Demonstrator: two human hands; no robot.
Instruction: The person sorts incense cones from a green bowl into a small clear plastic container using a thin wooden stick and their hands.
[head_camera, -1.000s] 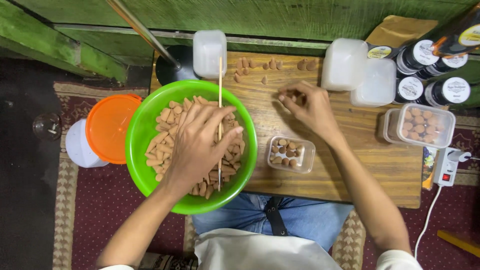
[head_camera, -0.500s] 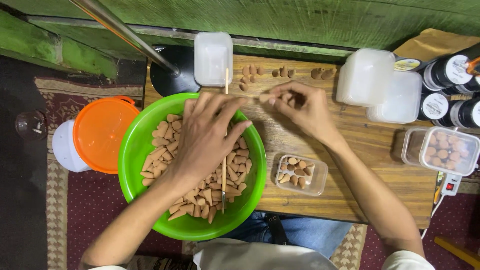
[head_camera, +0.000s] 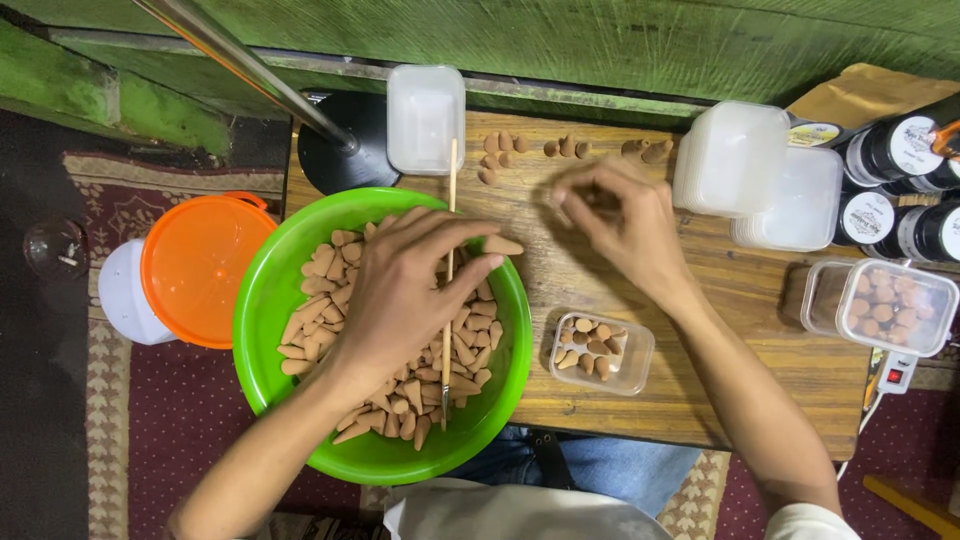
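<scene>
Overhead view of brown cones (head_camera: 330, 300) heaped in a green bowl (head_camera: 262, 300) at the near left edge of a wooden bench (head_camera: 760, 300). Left hand (head_camera: 405, 290) laid palm-down over the heap, one cone (head_camera: 503, 245) pinched at the fingertips near the bowl's far rim; grip narrow, closed on that cone. Thin stick (head_camera: 450, 200) lying across the bowl, its middle hidden under the left hand, far end resting on the bench. Much of the heap covered by hand and forearm.

Right hand (head_camera: 625, 225) hovering above the bench past the bowl, slightly blurred, fingers curled together; grip narrow, contents impossible to make out. Small clear tub (head_camera: 603, 352) just below that hand, partly filled with cones. Row of loose cones (head_camera: 520, 145) along the bench's far edge, some blurred behind the right hand.

Empty clear tub (head_camera: 425, 118) at the far edge, beside a black round base (head_camera: 335, 165) with a metal pole (head_camera: 250, 65) rising out of frame. Stack of clear tubs (head_camera: 735, 160) to the right, then black jars (head_camera: 895, 150) cut off by the frame. Lidded tub of cones (head_camera: 885, 305) at the right edge. Orange lid (head_camera: 200, 265) on a white container left of the bowl, on a patterned rug (head_camera: 130, 430).
</scene>
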